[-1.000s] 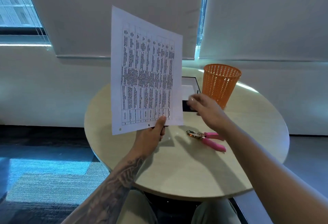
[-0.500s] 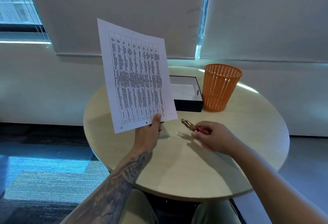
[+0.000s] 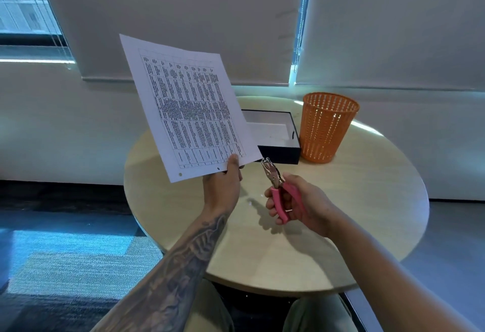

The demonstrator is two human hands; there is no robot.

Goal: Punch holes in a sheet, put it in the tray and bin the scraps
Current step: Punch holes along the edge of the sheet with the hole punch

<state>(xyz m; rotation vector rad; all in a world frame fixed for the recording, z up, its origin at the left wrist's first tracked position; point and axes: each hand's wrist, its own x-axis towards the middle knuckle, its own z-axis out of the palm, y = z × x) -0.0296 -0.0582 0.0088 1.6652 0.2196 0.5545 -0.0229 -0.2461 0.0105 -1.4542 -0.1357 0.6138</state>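
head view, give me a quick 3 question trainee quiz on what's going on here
1. True or false: the hole punch lies on the table.
2. Which hand holds the sheet? A) left hand B) right hand C) both
3. Fill in: the orange bin stands right of the black ____.

Key
1. False: the right hand holds it by its pink handles, off the table, its metal head near the sheet's lower corner.
2. A: the left hand grips the bottom edge, where two holes already show.
3. tray
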